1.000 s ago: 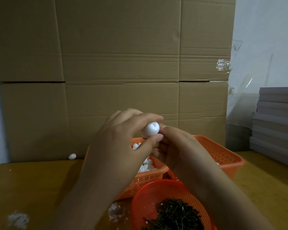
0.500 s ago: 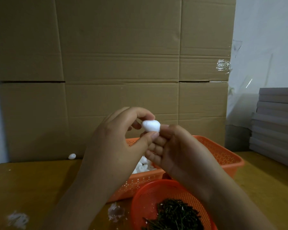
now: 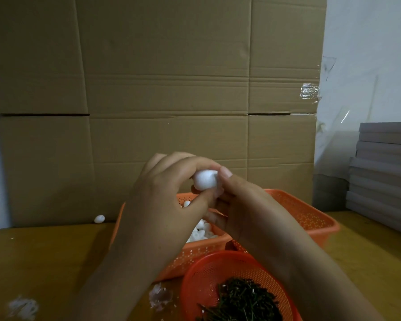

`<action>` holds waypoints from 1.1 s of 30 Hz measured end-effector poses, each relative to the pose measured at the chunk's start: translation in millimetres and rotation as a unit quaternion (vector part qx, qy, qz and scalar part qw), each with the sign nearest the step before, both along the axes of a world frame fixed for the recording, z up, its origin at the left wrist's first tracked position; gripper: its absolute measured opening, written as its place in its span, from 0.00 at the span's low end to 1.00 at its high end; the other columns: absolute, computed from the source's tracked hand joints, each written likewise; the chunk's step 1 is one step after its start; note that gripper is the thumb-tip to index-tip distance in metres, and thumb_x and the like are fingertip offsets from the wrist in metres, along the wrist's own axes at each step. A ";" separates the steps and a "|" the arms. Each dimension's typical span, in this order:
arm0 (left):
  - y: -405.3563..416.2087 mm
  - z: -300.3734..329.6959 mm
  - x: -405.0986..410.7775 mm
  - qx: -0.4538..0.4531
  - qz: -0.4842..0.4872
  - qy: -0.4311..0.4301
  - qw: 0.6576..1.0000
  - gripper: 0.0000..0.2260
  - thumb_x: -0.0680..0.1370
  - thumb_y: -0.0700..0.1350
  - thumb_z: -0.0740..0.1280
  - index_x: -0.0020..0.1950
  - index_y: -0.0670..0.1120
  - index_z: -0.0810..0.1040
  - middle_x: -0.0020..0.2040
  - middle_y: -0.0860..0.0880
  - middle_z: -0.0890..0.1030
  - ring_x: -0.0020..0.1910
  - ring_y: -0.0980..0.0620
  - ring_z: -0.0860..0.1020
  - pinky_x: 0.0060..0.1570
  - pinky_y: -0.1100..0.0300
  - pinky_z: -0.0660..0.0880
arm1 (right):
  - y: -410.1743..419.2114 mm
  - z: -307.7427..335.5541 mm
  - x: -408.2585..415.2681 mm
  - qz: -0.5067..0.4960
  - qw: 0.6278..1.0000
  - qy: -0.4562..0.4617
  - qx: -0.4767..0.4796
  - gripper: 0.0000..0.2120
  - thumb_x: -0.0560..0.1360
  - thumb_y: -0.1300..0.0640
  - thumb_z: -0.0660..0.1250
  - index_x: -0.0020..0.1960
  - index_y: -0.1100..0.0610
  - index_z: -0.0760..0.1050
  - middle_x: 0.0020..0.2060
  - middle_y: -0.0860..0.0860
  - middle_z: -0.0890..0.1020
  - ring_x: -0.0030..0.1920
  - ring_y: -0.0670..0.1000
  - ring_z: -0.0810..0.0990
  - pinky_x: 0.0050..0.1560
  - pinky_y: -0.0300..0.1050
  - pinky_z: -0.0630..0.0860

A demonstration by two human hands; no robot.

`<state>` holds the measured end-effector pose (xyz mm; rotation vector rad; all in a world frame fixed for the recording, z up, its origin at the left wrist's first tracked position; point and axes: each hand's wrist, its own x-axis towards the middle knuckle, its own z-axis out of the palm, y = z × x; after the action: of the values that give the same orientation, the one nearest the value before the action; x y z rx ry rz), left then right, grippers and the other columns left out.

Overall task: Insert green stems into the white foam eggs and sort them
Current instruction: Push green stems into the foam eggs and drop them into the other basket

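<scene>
Above the basket of eggs (image 3: 299, 212), the left hand (image 3: 162, 205) pinches a foam egg (image 3: 205, 180) — long axis roughly level — while the right hand (image 3: 243, 205), fingers curled, touches its right end; any stem is hidden.

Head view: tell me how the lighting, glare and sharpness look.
Head view: dim, warm light; the foam egg held by the left hand and right hand is the brightest spot, its surface washed out; glare glints on the tape; the stems are dark, hard to separate; edges bow slightly.
</scene>
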<state>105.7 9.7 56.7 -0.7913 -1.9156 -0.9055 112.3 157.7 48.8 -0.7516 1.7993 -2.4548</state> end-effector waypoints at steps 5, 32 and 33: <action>-1.8 -1.2 2.0 0.033 -0.040 -0.042 0.998 0.15 0.70 0.55 0.70 0.56 0.66 0.77 0.52 0.63 0.78 0.56 0.61 0.74 0.52 0.73 0.68 | 1.2 0.4 -2.7 0.071 0.992 -0.044 -0.094 0.17 0.74 0.55 0.66 0.59 0.62 0.79 0.49 0.54 0.83 0.46 0.49 0.80 0.50 0.41 0.78; -0.6 -0.5 3.9 0.055 -0.114 -0.084 0.988 0.24 0.72 0.48 0.70 0.66 0.64 0.71 0.60 0.64 0.77 0.62 0.61 0.75 0.58 0.61 0.71 | 7.5 5.6 3.7 -0.020 0.995 0.041 -0.092 0.17 0.69 0.61 0.69 0.58 0.59 0.79 0.49 0.56 0.84 0.46 0.50 0.83 0.50 0.41 0.80; -1.4 -0.5 3.4 0.075 -0.132 -0.119 0.981 0.21 0.73 0.50 0.71 0.64 0.63 0.73 0.59 0.63 0.78 0.60 0.62 0.76 0.57 0.61 0.72 | 7.8 5.5 4.1 -0.035 0.994 0.054 -0.085 0.18 0.68 0.62 0.70 0.58 0.58 0.79 0.51 0.56 0.84 0.48 0.51 0.83 0.53 0.43 0.80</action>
<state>109.0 8.3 56.2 -0.8933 -1.9456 -1.3433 116.4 165.4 54.3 -0.8630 1.6921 -2.6895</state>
